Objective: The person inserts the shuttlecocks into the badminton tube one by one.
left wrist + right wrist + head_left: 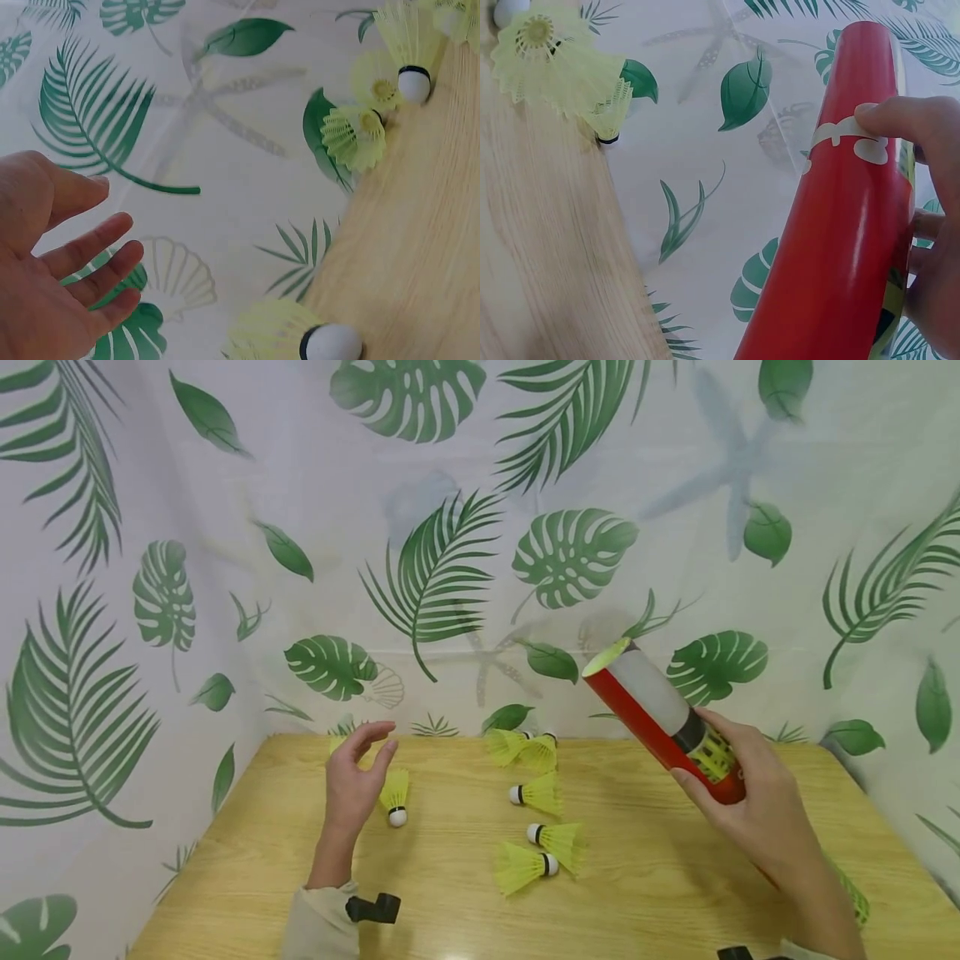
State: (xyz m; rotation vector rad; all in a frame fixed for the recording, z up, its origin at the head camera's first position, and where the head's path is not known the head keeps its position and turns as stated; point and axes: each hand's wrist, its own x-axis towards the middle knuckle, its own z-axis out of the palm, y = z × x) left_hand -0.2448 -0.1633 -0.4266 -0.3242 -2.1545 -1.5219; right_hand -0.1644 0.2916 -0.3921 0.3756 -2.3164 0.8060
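Observation:
My right hand (772,818) grips the lower end of a red shuttlecock tube (637,693), fingers and thumb wrapped around it. The tube slants up to the left above the table, its upper end showing yellow-green. In the right wrist view the thumb presses on the tube's red side (832,225). My left hand (358,781) hovers with loosely bent fingers and nothing between them. Just beside it a yellow shuttlecock (396,797) with a white cork lies on the table. A patch of another yellow shuttlecock (337,743) shows behind the left hand.
Several yellow shuttlecocks lie mid-table, among them one pointing left (536,794) and one pointing right (525,867). Two more, including this shuttlecock (506,747), sit by the back edge. A yellow-green mesh piece (853,897) is partly hidden behind my right forearm. A leaf-print sheet (465,468) rises behind the wooden table (442,910).

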